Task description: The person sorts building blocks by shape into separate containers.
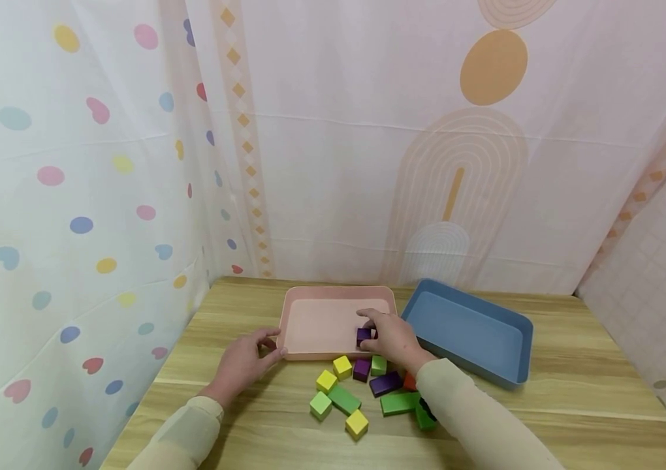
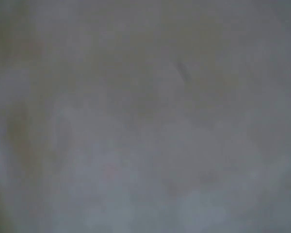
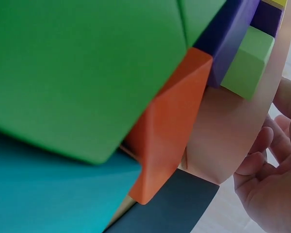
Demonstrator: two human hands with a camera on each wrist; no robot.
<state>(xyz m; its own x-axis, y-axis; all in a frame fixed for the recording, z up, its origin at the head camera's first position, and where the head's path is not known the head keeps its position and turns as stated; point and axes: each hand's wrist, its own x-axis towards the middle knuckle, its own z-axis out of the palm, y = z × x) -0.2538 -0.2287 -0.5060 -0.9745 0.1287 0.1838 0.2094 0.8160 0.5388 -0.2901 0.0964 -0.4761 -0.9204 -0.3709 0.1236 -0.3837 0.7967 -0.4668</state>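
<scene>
My right hand (image 1: 392,336) pinches a purple cube (image 1: 364,337) between thumb and fingers, over the front right part of the pink tray (image 1: 321,320). In the right wrist view, the curled fingers of the right hand (image 3: 271,179) show beyond the tray's wall, and the cube is hidden. At the tray's left front corner my left hand (image 1: 245,362) has its thumb and fingertips right at the rim, fingers loosely bent. The left wrist view is only a dim blur.
In front of the tray lie several blocks: yellow cubes (image 1: 357,424), a second purple cube (image 1: 361,370), light green cubes (image 1: 320,406), green blocks (image 1: 344,399), a dark purple block (image 1: 386,384) and an orange-red block (image 1: 409,381). A blue tray (image 1: 468,329) stands angled at the right.
</scene>
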